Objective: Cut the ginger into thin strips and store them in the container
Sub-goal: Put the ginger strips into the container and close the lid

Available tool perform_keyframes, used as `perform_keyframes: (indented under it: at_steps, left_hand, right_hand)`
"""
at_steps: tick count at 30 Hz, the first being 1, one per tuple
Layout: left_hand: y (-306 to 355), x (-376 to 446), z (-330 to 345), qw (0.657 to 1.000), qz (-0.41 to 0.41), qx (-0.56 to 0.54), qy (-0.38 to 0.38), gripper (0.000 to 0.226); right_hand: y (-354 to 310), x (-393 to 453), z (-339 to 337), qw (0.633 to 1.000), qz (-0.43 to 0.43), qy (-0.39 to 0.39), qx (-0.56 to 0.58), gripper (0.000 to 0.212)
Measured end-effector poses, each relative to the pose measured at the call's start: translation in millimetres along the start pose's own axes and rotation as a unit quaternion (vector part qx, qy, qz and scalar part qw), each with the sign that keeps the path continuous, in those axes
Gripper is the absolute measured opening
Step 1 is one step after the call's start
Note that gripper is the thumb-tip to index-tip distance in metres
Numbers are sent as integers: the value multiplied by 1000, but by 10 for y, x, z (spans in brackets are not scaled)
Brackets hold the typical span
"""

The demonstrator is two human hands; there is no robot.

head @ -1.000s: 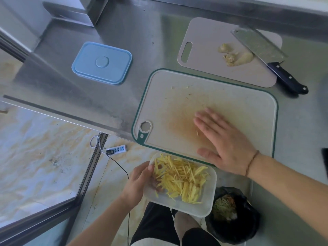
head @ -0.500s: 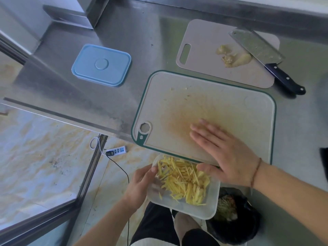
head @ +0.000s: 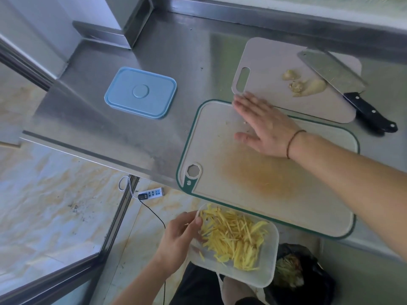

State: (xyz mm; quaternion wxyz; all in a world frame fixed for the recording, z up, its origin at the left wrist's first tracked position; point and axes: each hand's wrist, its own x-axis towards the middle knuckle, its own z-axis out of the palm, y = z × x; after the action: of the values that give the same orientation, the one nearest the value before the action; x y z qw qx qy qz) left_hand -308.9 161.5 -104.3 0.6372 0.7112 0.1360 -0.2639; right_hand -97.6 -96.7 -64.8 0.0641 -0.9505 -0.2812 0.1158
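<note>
Your left hand point(head: 178, 241) grips the container point(head: 267, 269) below the cutting board's point(head: 220, 137) near edge, catching ginger strips point(head: 233, 238); your right hand point(head: 264, 126), fingers spread flat, sweeps

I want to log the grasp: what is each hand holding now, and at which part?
The left hand grips the container of ginger strips at its left rim. The right hand holds nothing; it lies flat on the cutting board.

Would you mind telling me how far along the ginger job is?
Done: the ginger strips lie in the container, which the left hand holds below the counter edge. In hand: the right hand lies flat at the big cutting board's far edge, by a few scraps. Left: fitting the blue lid.
</note>
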Motion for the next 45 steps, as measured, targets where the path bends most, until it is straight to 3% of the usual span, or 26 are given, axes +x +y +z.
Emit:
perform_keyframes:
  at_steps: [2,4,9,13,17,20,23,25,27,31,33,36,38,40,42,45]
  left_hand:
    - [-33,18,-35,1000,5,0,-6,34]
    - [-22,17,-51,1000,6,-3,-7,33]
    - [-30,13,-49,1000,-15,-27,4,32]
    - [-10,-4,-43,999,-16,-34,18,34]
    - [15,-36,-29,999,-24,-31,13,34]
    - [85,-134,-14,999,-40,-36,1,40]
    - [188,-282,-24,998,-63,-22,15,34]
    - [156,-408,-122,997,-78,0,12,30]
    - [123,-496,-210,996,-89,-1,27,24]
    - [83,-472,-400,990,-68,-68,107,73]
    - [581,-495,-390,986,-25,-99,130,65]
    - [1134,-319,-486,983,77,-99,134,71]
    - [1414,-113,-574,983,132,-6,128,71]
    - [1678,175,-747,980,150,78,101,67]
    - [1864,531,-1062,983,136,70,98,69]
    - [2082,998,-1533,984,112,69,118,37]
  right_hand:
    - [-14,60,19,999,0,-32,-30,103]
    - [-160,-101,48,994,-65,-53,-63,105]
    - [-673,-962,237,960,-240,-138,-48,90]
    - [-893,-1561,464,919,-370,-137,-11,70]
    - [-933,-1759,532,957,-272,-56,89,59]
    - [-971,-1856,474,958,-246,40,144,48]
    - [-1044,-2016,334,953,-106,168,229,33]
    - [-1119,-2165,277,940,-3,205,271,29]
    - [-1217,-2245,156,935,75,184,294,30]
    - [-1433,-2123,-287,936,141,114,302,39]
    - [-1544,-1887,-486,934,126,98,319,51]
    - [-1522,-1394,-605,936,142,152,282,48]
    - [-1340,-1056,-692,932,213,154,249,42]
    - [-1210,-704,-776,920,284,135,233,38]
    - [-1244,-299,-841,922,291,134,216,33]
    - [-1344,350,-918,925,271,141,228,31]
